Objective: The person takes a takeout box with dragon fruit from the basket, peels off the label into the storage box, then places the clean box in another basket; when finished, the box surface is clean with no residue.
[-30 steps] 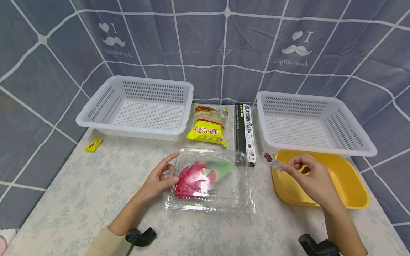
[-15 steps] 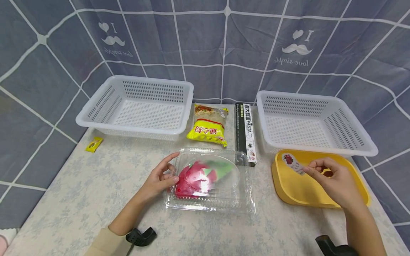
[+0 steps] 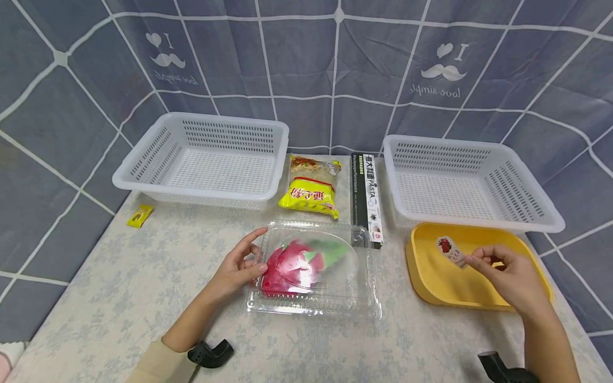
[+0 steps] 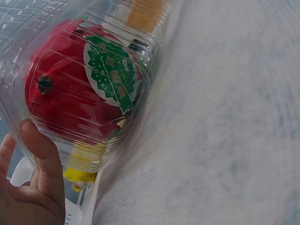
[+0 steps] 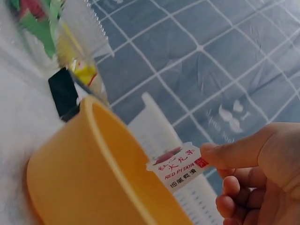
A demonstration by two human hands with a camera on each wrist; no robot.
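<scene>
Head view: our right hand (image 3: 510, 274) pinches the label (image 3: 450, 252) above the yellow tub (image 3: 442, 290); left of it, our left hand (image 3: 237, 270) with relaxed fingers touches the clear box (image 3: 318, 307).

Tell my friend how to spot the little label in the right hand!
Find the yellow bin in front of the white basket on the right. Over the bin, the right hand pinches a small pale label. It reads RED PITAYA, unlike the green sticker on the red fruit.

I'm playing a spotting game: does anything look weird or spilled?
The "love simple" writing on the grey cloth reads backwards, like in a mirror. A small yellow packet lies alone at the far left. I see nothing spilled.
</scene>
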